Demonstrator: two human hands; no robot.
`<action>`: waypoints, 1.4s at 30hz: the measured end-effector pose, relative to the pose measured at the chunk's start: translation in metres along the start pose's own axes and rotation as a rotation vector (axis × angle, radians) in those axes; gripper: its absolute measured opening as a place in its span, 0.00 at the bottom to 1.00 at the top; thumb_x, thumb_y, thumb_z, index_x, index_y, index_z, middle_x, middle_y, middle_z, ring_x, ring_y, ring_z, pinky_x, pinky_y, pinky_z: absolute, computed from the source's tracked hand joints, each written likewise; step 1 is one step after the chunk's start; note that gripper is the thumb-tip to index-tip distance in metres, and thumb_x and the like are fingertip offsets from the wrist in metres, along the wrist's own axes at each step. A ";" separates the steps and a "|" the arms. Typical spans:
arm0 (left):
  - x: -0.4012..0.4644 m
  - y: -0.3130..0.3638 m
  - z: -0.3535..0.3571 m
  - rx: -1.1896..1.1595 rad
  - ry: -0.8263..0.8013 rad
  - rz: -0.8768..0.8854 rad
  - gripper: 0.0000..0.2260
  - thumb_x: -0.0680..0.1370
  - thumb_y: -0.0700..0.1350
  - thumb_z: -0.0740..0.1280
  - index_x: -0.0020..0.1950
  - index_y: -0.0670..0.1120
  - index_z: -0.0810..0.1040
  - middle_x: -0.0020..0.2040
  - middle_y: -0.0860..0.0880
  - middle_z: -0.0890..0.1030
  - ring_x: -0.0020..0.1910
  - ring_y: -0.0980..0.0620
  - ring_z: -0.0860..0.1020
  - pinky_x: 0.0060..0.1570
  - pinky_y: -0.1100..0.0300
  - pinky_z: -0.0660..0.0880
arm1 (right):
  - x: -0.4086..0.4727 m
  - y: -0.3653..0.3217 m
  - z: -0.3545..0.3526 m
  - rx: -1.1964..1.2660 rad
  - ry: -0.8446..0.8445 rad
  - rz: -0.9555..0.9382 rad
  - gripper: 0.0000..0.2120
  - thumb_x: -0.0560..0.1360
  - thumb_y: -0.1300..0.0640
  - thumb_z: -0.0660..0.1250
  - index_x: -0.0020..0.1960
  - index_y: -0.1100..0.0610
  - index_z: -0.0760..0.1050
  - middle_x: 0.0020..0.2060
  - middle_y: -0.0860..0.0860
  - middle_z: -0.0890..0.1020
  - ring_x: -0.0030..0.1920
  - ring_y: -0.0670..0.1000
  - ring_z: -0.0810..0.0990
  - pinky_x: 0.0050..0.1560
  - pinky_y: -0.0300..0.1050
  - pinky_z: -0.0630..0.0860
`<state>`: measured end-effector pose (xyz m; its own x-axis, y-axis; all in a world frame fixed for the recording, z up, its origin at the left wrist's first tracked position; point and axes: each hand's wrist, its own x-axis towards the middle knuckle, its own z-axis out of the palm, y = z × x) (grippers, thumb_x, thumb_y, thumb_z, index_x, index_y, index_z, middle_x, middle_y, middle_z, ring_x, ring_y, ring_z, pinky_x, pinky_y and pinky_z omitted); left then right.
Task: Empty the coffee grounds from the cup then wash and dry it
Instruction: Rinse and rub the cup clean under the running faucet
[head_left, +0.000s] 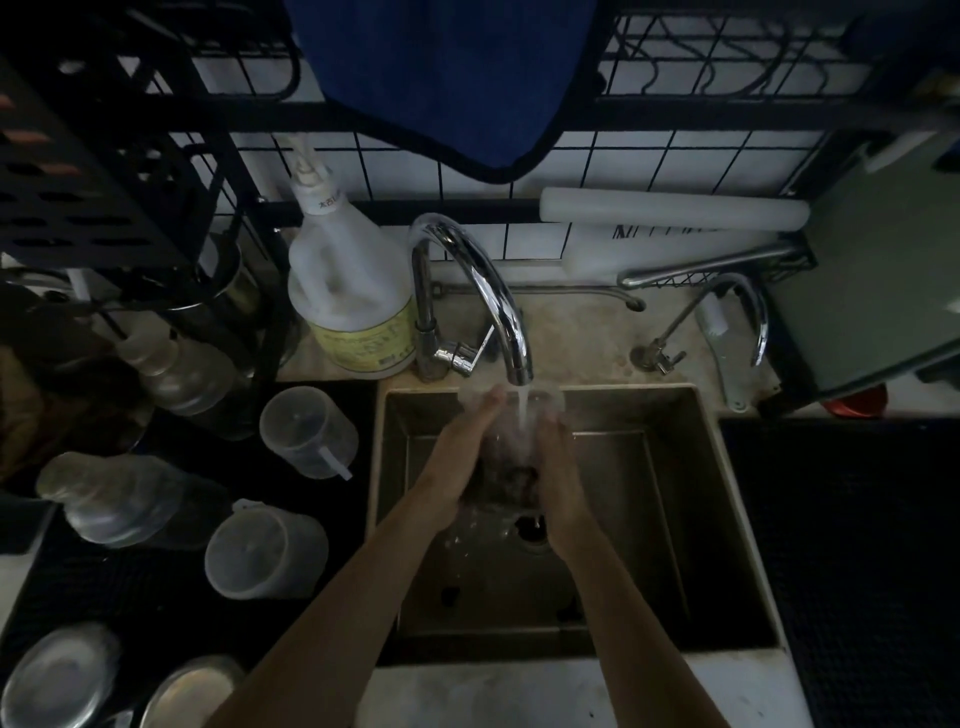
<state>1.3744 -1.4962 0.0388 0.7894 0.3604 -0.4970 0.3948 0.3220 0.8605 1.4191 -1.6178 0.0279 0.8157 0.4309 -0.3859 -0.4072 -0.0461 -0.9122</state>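
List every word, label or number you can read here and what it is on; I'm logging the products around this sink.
Nothing can be read for certain.
Jug neck tag: a few dark characters, too blurred to read.
Yellow label on the jug: print too small and dim.
White board behind the tap: dark strokes, partly hidden, illegible.

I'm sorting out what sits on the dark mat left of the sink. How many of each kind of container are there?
Clear plastic measuring cups: 2
Clear bottles: 2
Round metal lids or bowls, partly cut off at the frame edge: 2
Total: 6
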 end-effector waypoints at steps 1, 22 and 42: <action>0.001 0.001 0.002 -0.001 0.064 -0.062 0.24 0.79 0.71 0.66 0.54 0.53 0.90 0.55 0.46 0.90 0.58 0.46 0.87 0.66 0.45 0.79 | 0.000 0.000 0.009 0.014 0.037 -0.018 0.24 0.86 0.42 0.55 0.71 0.58 0.72 0.65 0.61 0.81 0.62 0.62 0.84 0.63 0.63 0.81; 0.006 0.005 0.015 0.178 0.113 0.035 0.20 0.79 0.58 0.68 0.68 0.52 0.79 0.63 0.50 0.83 0.60 0.50 0.82 0.57 0.55 0.76 | 0.023 -0.019 0.020 0.045 0.321 0.196 0.15 0.85 0.53 0.58 0.65 0.54 0.79 0.58 0.62 0.84 0.56 0.59 0.85 0.56 0.57 0.84; 0.007 0.001 -0.009 0.104 -0.123 0.252 0.17 0.78 0.60 0.72 0.63 0.53 0.83 0.51 0.56 0.88 0.51 0.53 0.87 0.50 0.62 0.81 | 0.001 0.010 -0.001 0.082 -0.033 -0.038 0.23 0.82 0.51 0.66 0.77 0.49 0.69 0.66 0.52 0.83 0.65 0.54 0.83 0.59 0.50 0.83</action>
<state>1.3757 -1.4854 0.0348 0.9171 0.3069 -0.2544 0.2203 0.1418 0.9651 1.4161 -1.6184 0.0185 0.8175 0.4607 -0.3455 -0.4099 0.0441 -0.9111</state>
